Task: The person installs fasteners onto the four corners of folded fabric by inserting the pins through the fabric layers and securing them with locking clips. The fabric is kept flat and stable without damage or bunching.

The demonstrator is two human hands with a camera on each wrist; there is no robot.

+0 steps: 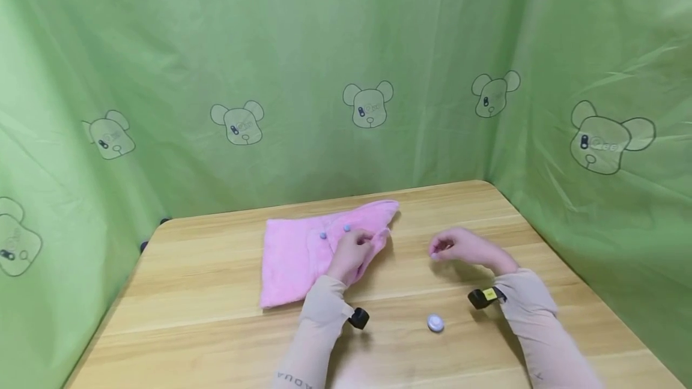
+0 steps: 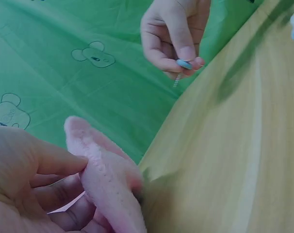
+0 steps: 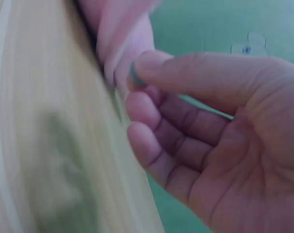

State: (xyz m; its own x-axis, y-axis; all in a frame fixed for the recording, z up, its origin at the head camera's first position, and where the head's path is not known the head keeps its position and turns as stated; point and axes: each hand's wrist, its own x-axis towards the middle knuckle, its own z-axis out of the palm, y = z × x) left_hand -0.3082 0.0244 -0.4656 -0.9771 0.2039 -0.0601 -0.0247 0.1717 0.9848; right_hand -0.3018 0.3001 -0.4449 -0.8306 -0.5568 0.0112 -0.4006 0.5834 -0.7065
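Note:
A pink plush cloth [image 1: 286,263] lies partly folded on the wooden table, with two small blue round heads [image 1: 323,235] on its face. My left hand [image 1: 351,254] pinches the cloth's right edge between thumb and fingers; a raised fold [image 2: 106,170] shows in the left wrist view. To the right, apart from the cloth, my right hand [image 1: 459,248] is above the table. Its thumb and fingers pinch a small pin with a blue round head [image 2: 184,64] and a thin ridged shaft pointing down. In the right wrist view, the pin's head [image 3: 136,75] is partly hidden by the thumb.
A round, pale blue and white button-like piece [image 1: 435,323] lies on the table [image 1: 205,293] between the forearms. Green curtains [image 1: 303,47] printed with bear heads surround the table's back and sides.

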